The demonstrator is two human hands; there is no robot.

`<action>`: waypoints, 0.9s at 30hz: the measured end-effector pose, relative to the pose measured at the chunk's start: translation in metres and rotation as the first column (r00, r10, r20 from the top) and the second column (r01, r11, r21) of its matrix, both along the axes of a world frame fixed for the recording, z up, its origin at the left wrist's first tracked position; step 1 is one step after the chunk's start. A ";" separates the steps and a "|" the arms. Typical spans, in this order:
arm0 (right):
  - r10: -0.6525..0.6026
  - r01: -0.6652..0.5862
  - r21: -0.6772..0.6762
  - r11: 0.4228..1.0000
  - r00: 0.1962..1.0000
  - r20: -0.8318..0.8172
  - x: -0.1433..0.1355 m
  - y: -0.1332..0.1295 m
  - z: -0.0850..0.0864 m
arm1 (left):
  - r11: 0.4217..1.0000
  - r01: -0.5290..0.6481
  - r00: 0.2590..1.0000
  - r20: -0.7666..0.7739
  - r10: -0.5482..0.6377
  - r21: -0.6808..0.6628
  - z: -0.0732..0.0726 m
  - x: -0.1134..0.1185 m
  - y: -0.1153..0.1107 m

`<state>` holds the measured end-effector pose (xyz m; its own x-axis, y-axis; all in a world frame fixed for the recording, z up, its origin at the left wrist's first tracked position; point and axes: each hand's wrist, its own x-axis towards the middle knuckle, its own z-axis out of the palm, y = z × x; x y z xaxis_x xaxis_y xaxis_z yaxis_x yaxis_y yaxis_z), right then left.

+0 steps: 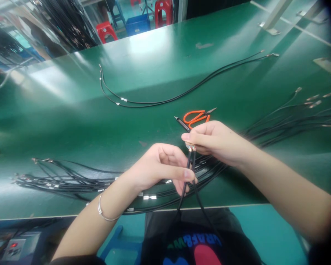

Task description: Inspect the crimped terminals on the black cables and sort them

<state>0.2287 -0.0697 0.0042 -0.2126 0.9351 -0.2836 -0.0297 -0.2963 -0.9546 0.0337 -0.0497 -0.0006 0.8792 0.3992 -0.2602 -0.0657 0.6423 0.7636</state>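
Note:
Two black cables (193, 162) hang side by side between my hands, their lower lengths dropping past the table edge toward my lap. My right hand (206, 139) pinches their upper ends, where small metal terminals (190, 147) show below the thumb. Lower down, my left hand (168, 169) has its thumb and fingers closed on the same cables. Under and behind my hands lies a bundle of black cables (79, 182) with white labels and metal ends. Orange-handled scissors (194, 117) and a dark pen-like tool (182, 124) rest just beyond my right hand.
A separate pair of black cables (165, 101) curves across the green table (143, 81) farther back. More cable ends (292, 119) spread out on the right. Metal posts (276, 16) stand at the back right. Red stools (106, 31) and a blue bin (138, 24) are beyond the table.

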 end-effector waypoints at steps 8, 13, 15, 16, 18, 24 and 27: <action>0.000 0.000 0.019 1.000 1.000 0.028 -0.001 -0.001 0.003 | 1.000 0.005 1.000 -0.010 -0.006 -0.019 0.000 0.000 -0.001; -0.009 0.008 0.020 1.000 0.999 0.051 0.000 -0.001 0.003 | 1.000 -0.001 1.000 -0.030 0.000 -0.021 0.000 0.000 -0.001; -0.011 0.010 0.021 1.000 0.998 0.057 0.000 -0.002 0.003 | 1.000 0.000 1.000 -0.030 -0.001 -0.017 0.000 0.000 -0.001; -0.013 0.012 0.023 1.000 0.998 0.058 0.000 -0.002 0.003 | 1.000 0.004 1.000 -0.025 -0.004 -0.016 0.000 0.000 -0.001; -0.016 0.015 0.027 1.000 0.998 0.057 0.000 -0.002 0.003 | 1.000 0.009 1.000 -0.017 -0.009 -0.014 0.000 -0.001 -0.001; -0.025 0.024 0.025 0.999 0.997 0.068 -0.001 -0.002 0.004 | 1.000 0.002 0.999 -0.055 -0.003 -0.016 0.000 0.000 0.000; -0.028 0.026 0.031 0.999 0.997 0.069 -0.001 -0.002 0.005 | 1.000 0.004 0.998 -0.056 -0.005 -0.012 0.000 0.000 0.000</action>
<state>0.2281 -0.0721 0.0090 -0.1680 0.9486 -0.2684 0.0295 -0.2673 -0.9632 0.0340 -0.0499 -0.0001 0.8651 0.3915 -0.3137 -0.0201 0.6518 0.7581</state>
